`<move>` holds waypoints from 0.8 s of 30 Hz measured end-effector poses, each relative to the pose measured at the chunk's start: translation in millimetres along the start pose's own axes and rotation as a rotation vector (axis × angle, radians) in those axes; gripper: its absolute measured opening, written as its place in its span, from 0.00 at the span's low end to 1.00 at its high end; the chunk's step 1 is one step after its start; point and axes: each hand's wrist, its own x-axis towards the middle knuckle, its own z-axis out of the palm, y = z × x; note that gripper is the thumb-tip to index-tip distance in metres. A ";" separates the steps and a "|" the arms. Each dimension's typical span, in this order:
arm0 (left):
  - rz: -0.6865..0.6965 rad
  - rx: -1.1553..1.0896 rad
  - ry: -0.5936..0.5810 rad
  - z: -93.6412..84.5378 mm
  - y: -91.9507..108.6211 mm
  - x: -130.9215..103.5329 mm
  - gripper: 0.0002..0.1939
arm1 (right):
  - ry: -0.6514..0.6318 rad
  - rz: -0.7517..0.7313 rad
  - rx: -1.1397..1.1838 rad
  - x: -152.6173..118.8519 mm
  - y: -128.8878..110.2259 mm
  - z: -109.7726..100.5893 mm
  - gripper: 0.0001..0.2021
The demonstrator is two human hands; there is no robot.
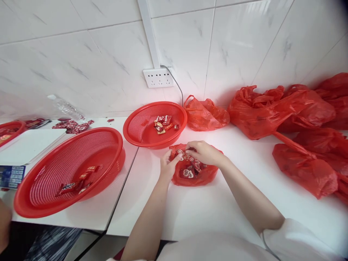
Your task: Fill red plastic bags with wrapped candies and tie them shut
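An open red plastic bag [199,180] sits on the white table in front of me, with several red wrapped packets [190,172] inside. My left hand [170,163] is at the bag's left rim, its thumb and fingers closed on a red packet with white and gold print [186,156]. From the right, my right hand [202,151] reaches over the bag and pinches the same packet near its upper edge. Behind the bag, a round red basket [130,137] holds a few red and gold packets [163,124].
A larger red basket [29,210] with several packets stands tilted at the left, beside a white-topped scale [29,145]. Filled red bags [255,112] line the right side. A clear bottle [66,108] lies by the wall. A person's arm [4,224] shows at the left edge.
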 end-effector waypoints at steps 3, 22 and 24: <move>0.017 0.043 0.021 1.0 0.3 0.7 0.15 | 0.017 -0.003 -0.009 0.3 0.1 -0.3 0.08; -0.019 0.158 0.076 1.6 0.3 0.5 0.14 | 0.006 -0.031 0.005 -0.1 1.2 -6.0 0.08; -0.015 0.146 0.066 2.5 0.3 0.0 0.15 | 0.020 -0.027 0.002 -0.2 1.2 -6.9 0.07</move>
